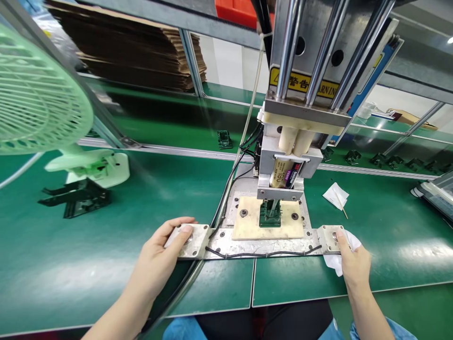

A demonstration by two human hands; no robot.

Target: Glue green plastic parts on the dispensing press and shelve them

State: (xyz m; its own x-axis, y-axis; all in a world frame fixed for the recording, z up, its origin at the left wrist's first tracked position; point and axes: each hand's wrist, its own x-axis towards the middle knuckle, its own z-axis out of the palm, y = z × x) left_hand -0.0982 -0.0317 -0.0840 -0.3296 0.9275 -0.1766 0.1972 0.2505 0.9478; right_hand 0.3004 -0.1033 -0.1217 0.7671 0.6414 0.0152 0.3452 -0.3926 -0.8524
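Note:
My left hand grips the left button box of a dispensing machine, thumb on top over the button. On the other side, my right hand is closed round the right button box, its thumb pressed on the button. A white tissue lies under the right hand. Between the boxes, a small dark green plastic part sits on a cream fixture plate. Above it stands a twin adhesive cartridge, its nozzle reaching down to the part.
A green fan stands at left, with a black plastic bracket before it. Cables run left of the fixture. A white paper with a stick lies right. Several dark parts line the back ledge.

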